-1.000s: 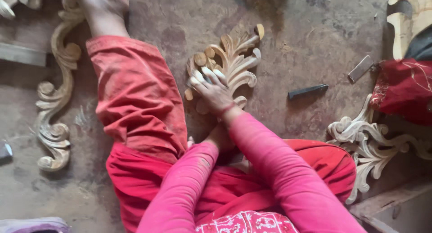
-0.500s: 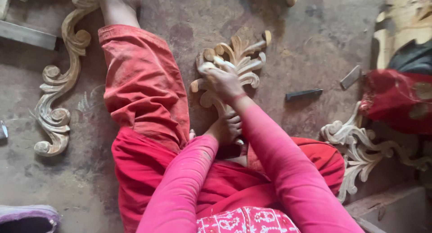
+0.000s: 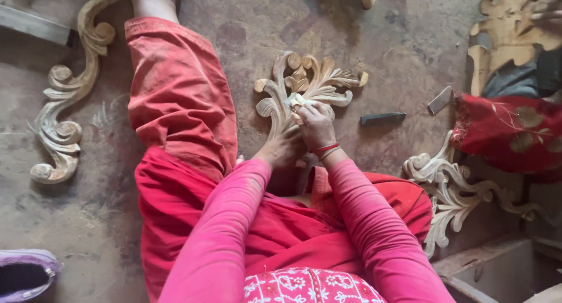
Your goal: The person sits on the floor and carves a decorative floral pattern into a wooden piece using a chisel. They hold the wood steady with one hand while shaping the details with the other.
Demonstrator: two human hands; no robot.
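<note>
— Where are we? 
— On a dusty floor (image 3: 374,33), the carving (image 3: 307,83) lying flat beyond our knees. Our right hand (image 3: 315,122) pinches a folded scrap of sandpaper (image 3: 295,100) against its scrolls; our left hand (image 3: 283,153) presses the stem down.
— How do we rub it well?
— We judge short strokes along the leaf grooves best, left hand firm, clear of the chisel (image 3: 383,118) nearby.

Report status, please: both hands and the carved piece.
Right hand rubbing small pale pad on carved wooden leaf ornament. Left hand steadies its lower end. Nothing in the way.
</note>
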